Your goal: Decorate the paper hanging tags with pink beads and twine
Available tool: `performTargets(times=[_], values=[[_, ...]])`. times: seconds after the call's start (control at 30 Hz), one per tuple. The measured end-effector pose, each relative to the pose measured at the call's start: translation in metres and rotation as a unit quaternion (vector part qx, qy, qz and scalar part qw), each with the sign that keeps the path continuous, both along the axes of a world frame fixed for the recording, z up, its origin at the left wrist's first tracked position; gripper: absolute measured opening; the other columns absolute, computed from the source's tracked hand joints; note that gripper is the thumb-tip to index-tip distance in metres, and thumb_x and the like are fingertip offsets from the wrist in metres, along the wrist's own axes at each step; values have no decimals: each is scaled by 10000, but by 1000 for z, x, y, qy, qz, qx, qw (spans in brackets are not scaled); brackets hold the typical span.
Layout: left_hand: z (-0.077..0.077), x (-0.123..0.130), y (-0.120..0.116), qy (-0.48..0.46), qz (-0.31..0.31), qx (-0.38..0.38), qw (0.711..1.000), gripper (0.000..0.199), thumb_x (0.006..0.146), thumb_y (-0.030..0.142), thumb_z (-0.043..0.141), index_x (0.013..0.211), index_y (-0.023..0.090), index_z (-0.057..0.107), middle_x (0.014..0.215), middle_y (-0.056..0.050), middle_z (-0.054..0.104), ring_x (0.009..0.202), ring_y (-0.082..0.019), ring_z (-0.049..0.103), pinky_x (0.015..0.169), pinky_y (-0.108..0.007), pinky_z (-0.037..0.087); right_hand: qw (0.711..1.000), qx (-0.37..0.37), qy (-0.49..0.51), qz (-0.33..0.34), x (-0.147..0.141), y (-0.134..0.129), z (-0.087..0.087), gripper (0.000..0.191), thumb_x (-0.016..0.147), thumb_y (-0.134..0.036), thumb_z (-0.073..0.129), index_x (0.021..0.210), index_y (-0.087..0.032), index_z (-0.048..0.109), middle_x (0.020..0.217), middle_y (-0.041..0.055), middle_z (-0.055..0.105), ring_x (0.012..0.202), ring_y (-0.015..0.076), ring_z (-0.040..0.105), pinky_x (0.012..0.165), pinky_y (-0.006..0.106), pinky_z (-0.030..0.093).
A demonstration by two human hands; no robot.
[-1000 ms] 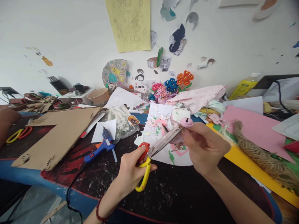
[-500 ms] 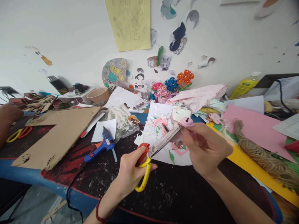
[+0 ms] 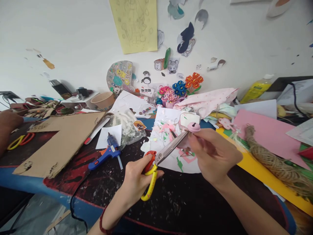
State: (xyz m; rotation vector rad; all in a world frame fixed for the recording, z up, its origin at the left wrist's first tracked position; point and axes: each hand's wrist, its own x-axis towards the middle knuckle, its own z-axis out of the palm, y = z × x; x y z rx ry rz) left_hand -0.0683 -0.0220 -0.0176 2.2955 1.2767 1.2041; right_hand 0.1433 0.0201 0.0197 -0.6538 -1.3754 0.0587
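Note:
My left hand [image 3: 137, 178] grips the scissors [image 3: 168, 150] by their red and yellow handles. Their blades point up and to the right, nearly together. Between the thumb and fingers of my right hand [image 3: 215, 153] is a small pink jingle bell [image 3: 194, 127] with a dark slot. The blade tips touch or come very close to the underside of the bell; the exact spot is partly hidden by my fingers. Behind the blades lies a white paper sheet [image 3: 162, 114] scattered with pink and green scraps.
A blue glue gun [image 3: 105, 157] rests on the left beside a cut cardboard sheet [image 3: 66, 138]. At the far left is another person's hand [image 3: 9, 122], near a second pair of scissors [image 3: 21, 141]. A twine bundle [image 3: 271, 156] and pink paper [image 3: 264, 130] lie right; beaded flowers [image 3: 179, 88] stand behind.
The bell and the blade tips have shifted slightly left, and the bell's slot has turned a little. Both hands keep nearly the same place and hold.

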Motion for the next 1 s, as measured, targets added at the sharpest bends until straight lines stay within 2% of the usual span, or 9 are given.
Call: performTargets(times=[0.2,0.3,0.47,0.83,0.93,1.0], values=[[0,-1,0,2,6,-29,1000,301,892,390,640,749,130,588,563,71,386,513,-53,278,469,-169,256,999,-38,10,4,-2,1,1,265,791,-55,688,949,-261,741,885,1,755,683,142,655,576,294,527],[0,0,0,-12,0,-57,998,262,896,362,633,779,129,609,551,64,433,492,-49,328,470,-162,284,998,-62,0,-3,-1,2,0,186,794,-75,695,878,-238,724,808,-12,730,635,118,612,572,281,504],[0,2,1,-31,-5,-106,994,216,897,331,622,818,130,635,504,61,461,456,-54,415,450,-154,308,995,-97,-1,9,-1,4,-3,151,799,-80,698,860,-217,711,788,-15,715,675,112,620,606,262,502],[-5,3,0,-49,-5,-159,986,268,909,360,589,789,123,624,511,46,505,420,-47,416,426,-164,297,991,-135,16,5,-5,6,-3,75,813,-146,700,838,-212,724,775,-1,721,687,137,650,624,275,535],[-2,2,0,-55,30,-156,986,292,907,406,584,838,130,650,495,54,491,423,-57,417,437,-173,302,987,-155,30,5,-5,8,-4,68,806,-161,712,820,-221,741,755,-9,715,666,131,637,613,272,527],[2,-1,2,-41,94,-138,985,314,911,440,573,877,141,662,501,54,493,436,-67,424,455,-181,305,985,-164,47,15,-5,10,-5,70,800,-171,722,824,-228,755,722,-17,703,632,120,620,587,259,519]])
